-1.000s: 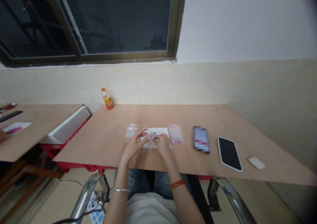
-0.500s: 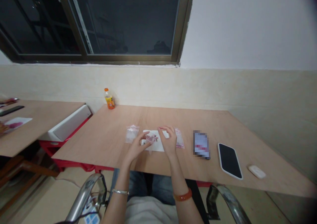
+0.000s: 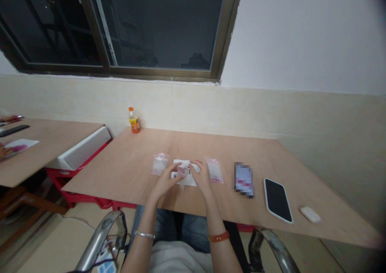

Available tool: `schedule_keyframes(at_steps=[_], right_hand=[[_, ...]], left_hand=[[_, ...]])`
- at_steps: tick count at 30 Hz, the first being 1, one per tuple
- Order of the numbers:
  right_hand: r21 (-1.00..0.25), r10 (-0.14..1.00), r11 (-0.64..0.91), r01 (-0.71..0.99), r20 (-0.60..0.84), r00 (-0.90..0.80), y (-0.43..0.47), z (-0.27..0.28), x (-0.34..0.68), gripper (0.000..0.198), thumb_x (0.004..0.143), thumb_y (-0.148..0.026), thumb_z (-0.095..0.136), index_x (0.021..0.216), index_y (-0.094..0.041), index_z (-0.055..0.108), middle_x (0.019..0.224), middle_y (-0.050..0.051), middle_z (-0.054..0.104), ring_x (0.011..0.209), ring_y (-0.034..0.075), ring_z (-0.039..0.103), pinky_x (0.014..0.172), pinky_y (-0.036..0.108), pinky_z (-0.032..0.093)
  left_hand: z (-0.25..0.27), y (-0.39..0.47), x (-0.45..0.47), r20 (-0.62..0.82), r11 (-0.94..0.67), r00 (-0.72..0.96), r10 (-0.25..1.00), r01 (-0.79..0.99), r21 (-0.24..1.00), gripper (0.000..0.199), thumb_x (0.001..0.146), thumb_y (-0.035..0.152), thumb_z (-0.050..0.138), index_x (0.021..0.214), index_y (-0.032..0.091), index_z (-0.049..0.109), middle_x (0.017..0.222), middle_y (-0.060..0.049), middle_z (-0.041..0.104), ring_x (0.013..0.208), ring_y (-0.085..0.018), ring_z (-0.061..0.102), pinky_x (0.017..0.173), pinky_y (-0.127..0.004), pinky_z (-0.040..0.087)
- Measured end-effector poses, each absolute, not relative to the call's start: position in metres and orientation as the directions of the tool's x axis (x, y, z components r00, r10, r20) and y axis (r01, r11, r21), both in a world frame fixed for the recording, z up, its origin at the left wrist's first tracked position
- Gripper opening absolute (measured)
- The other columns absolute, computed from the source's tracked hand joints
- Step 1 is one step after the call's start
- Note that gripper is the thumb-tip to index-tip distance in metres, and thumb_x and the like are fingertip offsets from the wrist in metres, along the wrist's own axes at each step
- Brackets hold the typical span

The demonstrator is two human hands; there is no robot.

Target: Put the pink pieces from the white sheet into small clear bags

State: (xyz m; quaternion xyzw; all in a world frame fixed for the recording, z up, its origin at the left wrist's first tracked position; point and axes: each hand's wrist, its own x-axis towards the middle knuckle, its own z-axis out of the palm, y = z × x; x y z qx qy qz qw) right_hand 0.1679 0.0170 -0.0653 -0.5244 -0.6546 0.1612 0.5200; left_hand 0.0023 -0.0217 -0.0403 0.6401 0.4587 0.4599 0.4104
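My left hand (image 3: 165, 181) grips a small clear plastic piece with pinkish bits (image 3: 182, 170), perhaps a little bag, between thumb and fingers. Close beside it, my right hand (image 3: 202, 177) is closed in a pinch at the piece's right side; whatever is between its fingertips is too small to make out. Both hands are over a white sheet of paper (image 3: 189, 181), which has small dark marks or bits on it. To the left lies a clear zip bag (image 3: 160, 164). Another zip bag (image 3: 214, 171), with pinkish contents along its bottom, lies partly behind my right hand.
On the right are a blurred-out phone-like item (image 3: 244, 179), a white-edged phone (image 3: 278, 200) and a white case (image 3: 310, 214). An orange drink bottle (image 3: 134, 121) stands at the table's back left. A second table (image 3: 51, 138) is farther left.
My right hand has come down and left, from apart to close against the piece in my left hand. More of the right zip bag shows. The view has shifted slightly.
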Motion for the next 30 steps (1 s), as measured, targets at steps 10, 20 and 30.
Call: schedule_keyframes(at_steps=[10, 20, 30], right_hand=[[-0.624, 0.936, 0.297, 0.723, 0.341, -0.090, 0.018, -0.111, 0.157, 0.016, 0.075, -0.020, 0.061, 0.086, -0.019, 0.072, 0.088, 0.008, 0.064, 0.088, 0.021, 0.056, 0.079, 0.029, 0.041], [-0.624, 0.943, 0.298, 0.722, 0.311, -0.120, 0.015, -0.112, 0.148, 0.022, 0.077, -0.024, 0.058, 0.094, -0.020, 0.072, 0.093, 0.008, 0.068, 0.090, 0.022, 0.057, 0.080, 0.031, 0.041], [-0.636, 0.946, 0.286, 0.717, 0.308, -0.104, 0.020, -0.119, 0.147, 0.017, 0.077, -0.017, 0.056, 0.085, -0.018, 0.071, 0.089, 0.007, 0.066, 0.088, 0.019, 0.056, 0.081, 0.029, 0.041]], left_hand=[[-0.035, -0.022, 0.001, 0.192, -0.224, 0.149, 0.970, 0.239, 0.945, 0.049, 0.075, 0.032, 0.065, 0.120, 0.017, 0.054, 0.117, -0.010, 0.061, 0.106, -0.022, 0.057, 0.093, -0.038, 0.045], [-0.033, -0.023, -0.002, 0.177, -0.202, 0.134, 0.975, 0.207, 0.957, 0.050, 0.074, 0.032, 0.065, 0.121, 0.018, 0.054, 0.116, -0.010, 0.061, 0.106, -0.022, 0.057, 0.091, -0.038, 0.046], [-0.039, -0.023, -0.007, 0.172, -0.199, 0.127, 0.977, 0.237, 0.951, 0.049, 0.074, 0.031, 0.065, 0.120, 0.019, 0.055, 0.124, -0.010, 0.058, 0.109, -0.022, 0.056, 0.094, -0.037, 0.044]])
